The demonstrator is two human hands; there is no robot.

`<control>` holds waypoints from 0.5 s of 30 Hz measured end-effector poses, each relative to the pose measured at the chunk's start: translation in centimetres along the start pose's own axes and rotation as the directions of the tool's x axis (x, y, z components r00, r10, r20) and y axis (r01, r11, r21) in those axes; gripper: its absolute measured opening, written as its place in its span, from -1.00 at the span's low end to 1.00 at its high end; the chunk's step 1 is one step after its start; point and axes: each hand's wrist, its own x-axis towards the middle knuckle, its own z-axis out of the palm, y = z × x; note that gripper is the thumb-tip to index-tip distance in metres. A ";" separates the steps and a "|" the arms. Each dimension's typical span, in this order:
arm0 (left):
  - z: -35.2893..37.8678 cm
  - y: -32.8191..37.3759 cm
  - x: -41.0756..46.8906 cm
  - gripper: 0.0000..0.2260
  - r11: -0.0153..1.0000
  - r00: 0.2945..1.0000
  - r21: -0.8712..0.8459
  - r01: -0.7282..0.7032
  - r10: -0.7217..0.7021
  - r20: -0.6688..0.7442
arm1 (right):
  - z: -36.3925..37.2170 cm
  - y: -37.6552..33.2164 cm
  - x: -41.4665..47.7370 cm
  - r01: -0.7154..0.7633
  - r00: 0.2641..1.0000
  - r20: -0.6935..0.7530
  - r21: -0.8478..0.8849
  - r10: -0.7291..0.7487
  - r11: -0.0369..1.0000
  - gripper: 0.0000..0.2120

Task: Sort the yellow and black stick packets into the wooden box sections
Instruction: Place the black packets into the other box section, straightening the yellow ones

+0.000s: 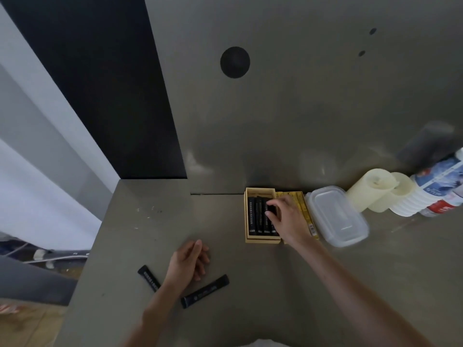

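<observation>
Head view, right hand (285, 216): centre-right of frame, over the wooden box (260, 240). Thumb and fingertips curl onto the held black packet (270, 209), pinching it just above the row below.
Black row (256, 217): stick packets lying lengthwise, side by side, in the box's left section.
Yellow packets (304, 209): in the right section, partly hidden under the right hand and wrist.
Left hand (190, 261): lower centre, resting on the table (250, 309), fingers loosely curled, holding nothing.
Loose black packets: two flat on the table, well apart from the box. One (149, 278) lies left of the left wrist, one (205, 291) right of it.
Handling (judgement): light, thin and flexible, with a probably slick film. They likely sag if lifted by one end, so pinch across the long edges near the middle. Little risk of breakage.
Writing: pale print runs along the black packets but is too small to read. A barcode-like patch sits at the lower end of one yellow packet. No brand is legible.
Surroundings: a lidded clear container (338, 216) sits just right of the box. Beyond it are two pale candles (370, 189) and a bottle (441, 191) with an unreadable blue, white and red label.
</observation>
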 end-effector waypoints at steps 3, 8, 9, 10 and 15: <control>-0.9 0.1 0.2 -0.82 0.998 0.991 0.056 0.000 -0.007 0.133 | 0.2 -0.8 -1.3 0.030 0.995 -0.093 0.027 -0.027 0.999 -0.82; -2.6 -0.3 -0.6 -0.81 0.806 0.914 0.505 -0.310 0.107 0.391 | 0.8 -0.8 -4.3 0.083 0.994 -0.083 0.122 -0.073 0.989 -0.84; -2.6 -0.4 -0.9 -0.73 0.751 0.895 0.556 -0.356 0.102 0.434 | 1.0 -0.7 -4.8 0.085 0.994 -0.074 0.139 -0.075 0.987 -0.84; -2.4 -0.6 -1.2 -0.67 0.696 0.877 0.598 -0.398 0.098 0.470 | 1.2 -0.6 -5.3 0.091 0.994 -0.072 0.143 -0.081 0.986 -0.84; -1.6 -1.1 -1.4 -0.79 0.595 0.884 0.677 -0.433 0.134 0.448 | 1.8 -0.5 -6.2 0.090 0.993 -0.085 0.134 -0.079 0.987 -0.83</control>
